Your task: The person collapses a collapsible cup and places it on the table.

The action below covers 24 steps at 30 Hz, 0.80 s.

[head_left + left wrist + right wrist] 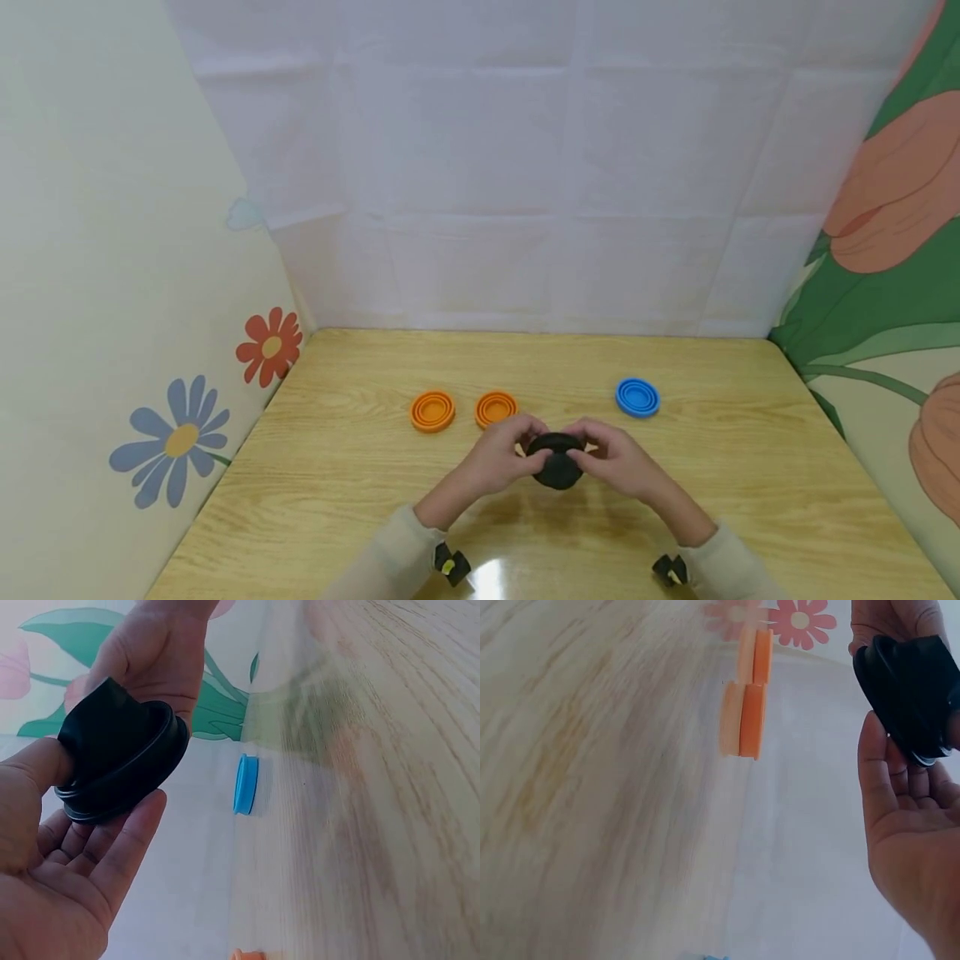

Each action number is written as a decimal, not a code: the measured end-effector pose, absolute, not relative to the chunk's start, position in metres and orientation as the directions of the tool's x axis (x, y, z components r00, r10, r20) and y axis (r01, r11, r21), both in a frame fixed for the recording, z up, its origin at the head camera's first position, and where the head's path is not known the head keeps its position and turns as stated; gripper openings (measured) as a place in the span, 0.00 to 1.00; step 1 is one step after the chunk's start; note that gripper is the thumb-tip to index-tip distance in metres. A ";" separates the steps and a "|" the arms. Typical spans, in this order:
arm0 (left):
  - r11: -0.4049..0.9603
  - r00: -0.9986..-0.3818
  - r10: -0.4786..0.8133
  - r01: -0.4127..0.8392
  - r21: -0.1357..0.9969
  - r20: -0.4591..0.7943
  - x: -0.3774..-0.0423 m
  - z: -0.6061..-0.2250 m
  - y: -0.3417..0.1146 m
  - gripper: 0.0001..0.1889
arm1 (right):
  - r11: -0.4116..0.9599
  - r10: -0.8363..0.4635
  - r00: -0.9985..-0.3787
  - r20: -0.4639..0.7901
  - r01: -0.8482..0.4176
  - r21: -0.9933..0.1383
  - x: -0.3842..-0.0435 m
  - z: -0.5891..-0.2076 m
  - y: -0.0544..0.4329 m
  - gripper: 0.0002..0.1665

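Observation:
Both hands hold a black collapsible cup (558, 461) above the table, in front of the body. My left hand (501, 454) grips its left side, thumb on the near face and fingers behind the rim. On the opposite side my right hand (617, 460) pinches it the same way. In the left wrist view the cup (120, 754) is partly folded, its soft wall bulging out past the thick rim. The right wrist view shows the cup (907, 694) tilted between both hands, clear of the tabletop.
Two orange collapsed cups (432, 412) lie flat behind the left hand, side by side. A blue collapsed cup (637, 397) lies farther back on the right. The wooden table (337, 500) meets a white cloth (480, 250) at the back and patterned panels on both sides.

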<state>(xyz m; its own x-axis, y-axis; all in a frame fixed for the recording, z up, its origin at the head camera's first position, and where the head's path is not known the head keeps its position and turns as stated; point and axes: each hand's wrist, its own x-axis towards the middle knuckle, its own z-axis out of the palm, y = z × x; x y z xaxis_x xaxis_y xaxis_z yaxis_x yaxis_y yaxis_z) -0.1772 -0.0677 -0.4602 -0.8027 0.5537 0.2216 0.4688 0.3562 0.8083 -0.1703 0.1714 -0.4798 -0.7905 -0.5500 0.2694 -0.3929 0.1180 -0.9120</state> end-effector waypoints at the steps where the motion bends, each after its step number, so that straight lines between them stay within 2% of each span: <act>1: 0.358 -0.804 0.548 0.476 0.804 0.231 -0.177 -0.461 -0.067 0.08 | 0.118 -0.542 -0.789 0.291 -0.414 -0.903 -0.170 -0.480 0.171 0.11; 6: 0.345 -0.808 0.529 0.485 0.804 0.260 -0.177 -0.463 -0.067 0.07 | 0.141 -0.493 -0.781 0.384 -0.507 -0.850 -0.169 -0.481 0.167 0.09; 10: 0.280 -0.800 0.542 0.458 0.844 0.255 -0.177 -0.463 -0.070 0.11 | 0.205 -0.434 -0.791 0.432 -0.554 -0.807 -0.168 -0.480 0.165 0.10; 16: 0.231 -0.781 0.565 0.459 0.858 0.266 -0.176 -0.462 -0.071 0.14 | 0.253 -0.379 -0.815 0.439 -0.548 -0.798 -0.165 -0.480 0.163 0.11; 24: 0.293 -0.805 0.504 0.501 0.814 0.314 -0.177 -0.463 -0.069 0.13 | 0.241 -0.376 -0.851 0.365 -0.471 -0.849 -0.165 -0.479 0.163 0.16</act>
<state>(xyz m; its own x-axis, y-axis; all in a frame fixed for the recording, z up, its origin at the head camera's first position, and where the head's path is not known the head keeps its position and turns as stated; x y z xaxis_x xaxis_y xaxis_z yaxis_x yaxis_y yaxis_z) -0.1773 -0.0694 -0.4633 -0.8045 0.5041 0.3139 0.5014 0.2932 0.8140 -0.1649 0.1628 -0.4787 -0.8513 -0.3765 0.3655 -0.4710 0.2413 -0.8485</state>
